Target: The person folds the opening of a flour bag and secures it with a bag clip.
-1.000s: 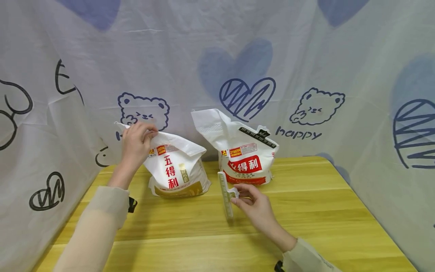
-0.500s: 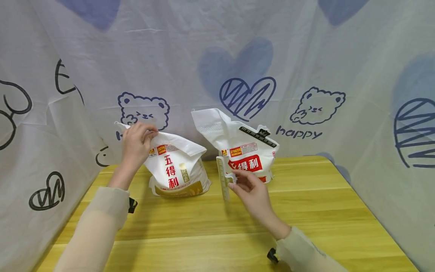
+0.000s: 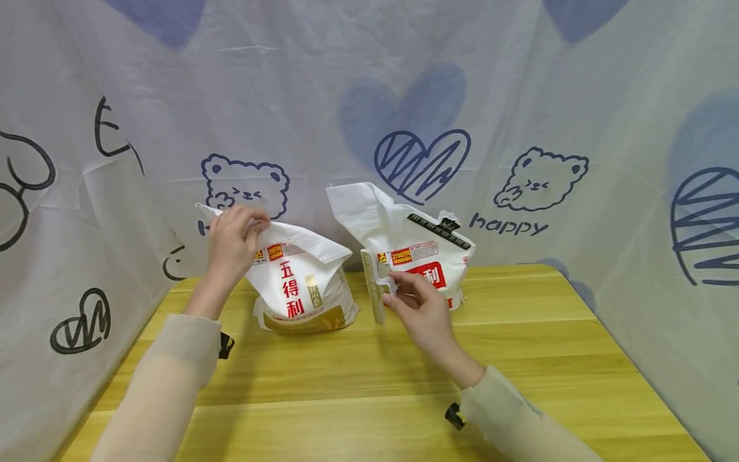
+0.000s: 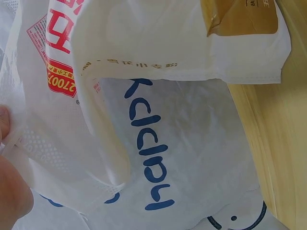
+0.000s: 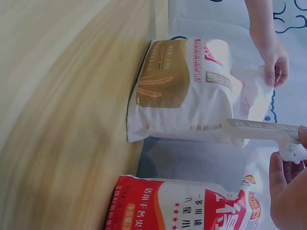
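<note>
A white flour bag [image 3: 331, 289] with red characters and a gold base stands on the left of the table. My left hand [image 3: 229, 247] pinches its top left corner; in the left wrist view the thumb [image 4: 13, 191] lies against the white plastic [image 4: 57, 167]. Between thumb and fingers my right hand [image 3: 427, 314] holds a long white bag clip [image 3: 372, 289] by its handle, nearly upright. That clip is in front of a second flour bag [image 3: 398, 234], apart from the first bag. In the right wrist view the clip [image 5: 261, 125] extends towards the first bag [image 5: 165, 72].
A black bag clip [image 3: 439, 231] sits across the folded top of the second bag. Both bags stand near the back edge of the wooden table [image 3: 323, 398]. A white printed curtain [image 3: 323, 96] hangs close behind and at both sides.
My right hand has carried the white bag clip up, away from me and slightly left, now covering more of the second bag's front. The left hand keeps its place on the first bag.
</note>
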Demonstrator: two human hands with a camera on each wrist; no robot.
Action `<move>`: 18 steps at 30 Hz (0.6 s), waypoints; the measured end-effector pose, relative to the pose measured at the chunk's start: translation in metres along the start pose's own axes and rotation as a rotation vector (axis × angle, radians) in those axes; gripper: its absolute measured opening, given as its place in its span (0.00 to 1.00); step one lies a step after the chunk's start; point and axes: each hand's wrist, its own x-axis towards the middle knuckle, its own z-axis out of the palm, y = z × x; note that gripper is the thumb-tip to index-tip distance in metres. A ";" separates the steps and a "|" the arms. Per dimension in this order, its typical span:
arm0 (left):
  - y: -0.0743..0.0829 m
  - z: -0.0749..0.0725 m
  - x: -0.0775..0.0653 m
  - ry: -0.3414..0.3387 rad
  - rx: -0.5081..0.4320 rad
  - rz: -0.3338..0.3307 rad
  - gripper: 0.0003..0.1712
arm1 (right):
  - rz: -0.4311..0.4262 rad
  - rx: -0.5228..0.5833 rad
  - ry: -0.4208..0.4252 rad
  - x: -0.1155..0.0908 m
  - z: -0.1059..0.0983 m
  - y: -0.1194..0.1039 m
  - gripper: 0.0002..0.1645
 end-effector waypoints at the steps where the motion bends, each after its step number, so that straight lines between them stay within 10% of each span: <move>1: 0.000 0.000 0.000 -0.003 0.001 -0.002 0.05 | -0.003 -0.004 0.002 0.002 0.001 0.000 0.24; 18: 0.000 0.000 0.001 -0.002 -0.001 -0.006 0.04 | -0.046 -0.024 0.016 0.030 0.013 -0.002 0.22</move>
